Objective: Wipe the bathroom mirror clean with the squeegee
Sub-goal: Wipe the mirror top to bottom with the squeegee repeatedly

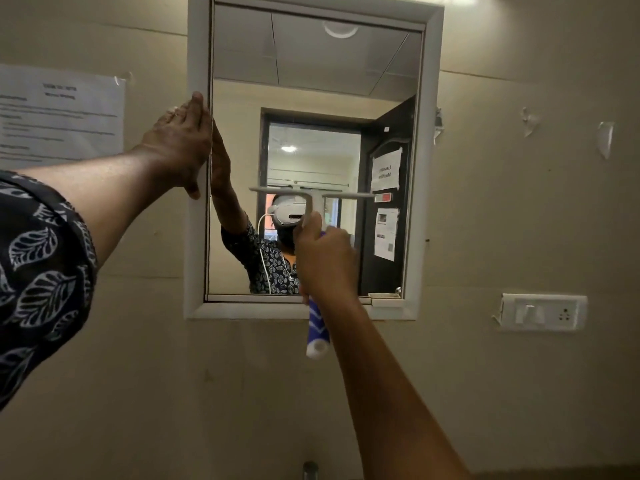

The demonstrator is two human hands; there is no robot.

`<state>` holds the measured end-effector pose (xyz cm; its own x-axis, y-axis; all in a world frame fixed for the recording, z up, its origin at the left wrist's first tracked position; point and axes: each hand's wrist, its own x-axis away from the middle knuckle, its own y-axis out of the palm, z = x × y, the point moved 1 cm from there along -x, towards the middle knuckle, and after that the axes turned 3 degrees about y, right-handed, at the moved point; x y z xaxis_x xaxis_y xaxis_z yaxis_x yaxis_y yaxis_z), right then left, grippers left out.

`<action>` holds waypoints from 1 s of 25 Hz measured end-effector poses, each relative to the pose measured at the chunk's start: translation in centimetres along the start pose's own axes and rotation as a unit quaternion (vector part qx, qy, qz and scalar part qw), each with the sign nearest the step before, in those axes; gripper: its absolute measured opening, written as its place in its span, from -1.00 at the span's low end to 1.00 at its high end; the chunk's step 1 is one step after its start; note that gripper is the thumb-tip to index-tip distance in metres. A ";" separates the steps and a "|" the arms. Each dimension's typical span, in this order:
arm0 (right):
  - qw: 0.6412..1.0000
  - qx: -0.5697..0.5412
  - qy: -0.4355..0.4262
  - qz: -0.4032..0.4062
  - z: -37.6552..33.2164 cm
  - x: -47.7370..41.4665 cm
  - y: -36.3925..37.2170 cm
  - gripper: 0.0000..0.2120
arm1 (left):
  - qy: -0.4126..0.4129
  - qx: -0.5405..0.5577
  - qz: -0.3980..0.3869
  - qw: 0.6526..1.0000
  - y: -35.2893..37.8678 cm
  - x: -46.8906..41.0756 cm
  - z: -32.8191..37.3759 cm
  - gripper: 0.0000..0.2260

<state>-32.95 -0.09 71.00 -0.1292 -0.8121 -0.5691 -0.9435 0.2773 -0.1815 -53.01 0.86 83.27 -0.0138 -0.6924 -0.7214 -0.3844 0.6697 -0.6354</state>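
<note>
While the right hand (323, 261) is wrapped firmly round the blue-and-white handle of the squeegee (304, 195), the handle points to 6 o'clock and hangs past the bottom frame; the blade lies level on the mirror (311, 81) just below centre, seemingly against the glass. At 9 o'clock the left hand (183, 140) is flat, fingers straight, bracing the white frame (197, 237) and gripping nothing; on the wall beyond, a paper notice (59, 116) hangs at 9 o'clock and a switch plate (543, 311) at 4 o'clock. A tilted wrist would probably lift one blade end and leave streaks; the left fingertips could smear the glass edge; the narrow blade may miss the strips at 3 and 9 o'clock.
</note>
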 end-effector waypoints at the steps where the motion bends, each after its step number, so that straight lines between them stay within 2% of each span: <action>1: 1.000 0.004 0.009 0.000 1.2 0.9 0.2 -0.60 | 0.001 0.000 0.000 1.000 0.0 0.0 0.0 0.27; 5: 0.999 0.003 0.043 -0.022 5.9 5.3 0.7 -0.65 | 0.002 -0.002 0.005 1.000 0.2 -0.1 -0.1 0.26; 10: 0.993 0.033 0.106 -0.028 9.0 8.0 0.9 -0.61 | 0.004 0.004 0.009 1.000 0.3 -0.2 -0.2 0.27; 25: 0.994 0.030 0.104 -0.027 9.6 9.0 1.5 -0.61 | 0.003 0.011 0.008 1.000 0.3 -0.1 -0.3 0.24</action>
<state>-32.56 -2.07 57.85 -0.1444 -0.9140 -0.3792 -0.9320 0.2544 -0.2582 -53.40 1.06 83.22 -0.0256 -0.6825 -0.7305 -0.3638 0.6870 -0.6291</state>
